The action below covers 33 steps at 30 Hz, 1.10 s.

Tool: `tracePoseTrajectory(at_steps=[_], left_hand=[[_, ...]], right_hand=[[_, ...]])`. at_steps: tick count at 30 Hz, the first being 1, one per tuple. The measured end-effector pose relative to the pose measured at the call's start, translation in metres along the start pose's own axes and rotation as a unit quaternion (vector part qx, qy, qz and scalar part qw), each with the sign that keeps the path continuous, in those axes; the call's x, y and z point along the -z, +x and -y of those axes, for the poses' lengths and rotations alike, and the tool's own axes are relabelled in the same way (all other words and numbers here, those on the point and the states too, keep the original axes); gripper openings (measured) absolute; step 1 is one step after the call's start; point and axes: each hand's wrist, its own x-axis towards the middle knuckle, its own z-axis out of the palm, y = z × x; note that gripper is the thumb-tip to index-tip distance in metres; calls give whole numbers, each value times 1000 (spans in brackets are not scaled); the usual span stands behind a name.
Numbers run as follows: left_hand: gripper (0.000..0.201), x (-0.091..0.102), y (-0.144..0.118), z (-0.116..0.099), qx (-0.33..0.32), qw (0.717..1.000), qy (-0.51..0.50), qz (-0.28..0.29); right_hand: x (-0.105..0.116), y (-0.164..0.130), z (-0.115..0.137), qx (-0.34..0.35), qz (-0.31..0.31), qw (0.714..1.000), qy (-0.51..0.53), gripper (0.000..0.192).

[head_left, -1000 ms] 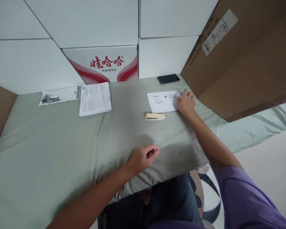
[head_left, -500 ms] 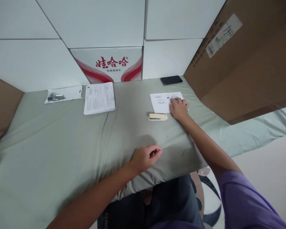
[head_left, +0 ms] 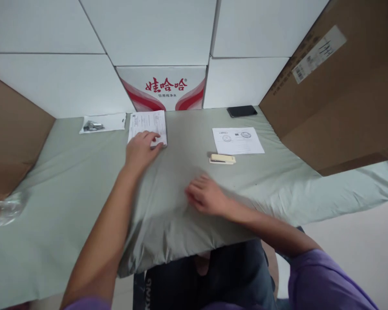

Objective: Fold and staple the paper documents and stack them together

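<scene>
My left hand (head_left: 142,148) lies over the near part of a stack of printed papers (head_left: 150,119), its thumb and fingers apart, the thumb by the near right corner. The hand hides part of the top sheet. Over the cloth in front of me is my right hand (head_left: 205,194), blurred by motion, with its fingers curled in and nothing visible in them. Beyond it lies a cream stapler (head_left: 222,159), just in front of a smaller pile of papers (head_left: 237,144) with round stamps. Neither hand touches the stapler or that pile.
A black phone (head_left: 242,111) lies at the back right. Left of the stack is a clear plastic bag (head_left: 106,122) with small metal-looking items. White boxes (head_left: 161,32) wall the back; brown cartons (head_left: 336,103) stand at both sides. Crumpled clear plastic (head_left: 6,210) lies at left.
My left hand has moved from the table's front up onto the stack at left. My right hand has left the stamped papers and come back toward me and left. The view has shifted left.
</scene>
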Motion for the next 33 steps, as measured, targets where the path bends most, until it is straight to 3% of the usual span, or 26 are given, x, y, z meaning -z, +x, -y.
tracePoseTrajectory(at_steps=[3, 6, 16, 30, 33], left_hand=[[45, -8, 16, 41, -63, 987, 109, 99], [40, -19, 18, 57, -74, 984, 120, 108], [38, -20, 19, 56, -94, 988, 95, 82], [40, -21, 18, 49, 18, 989, 143, 14], [39, -20, 17, 50, 1, 991, 133, 10]], right_hand=[[-30, 11, 24, 72, 51, 996, 22, 18], [-45, 15, 29, 88, 56, 994, 32, 19], [-42, 13, 20, 37, 49, 990, 129, 15], [-39, 12, 20, -3, 40, 983, 182, 12], [-39, 12, 20, -10, 40, 982, 183, 12]])
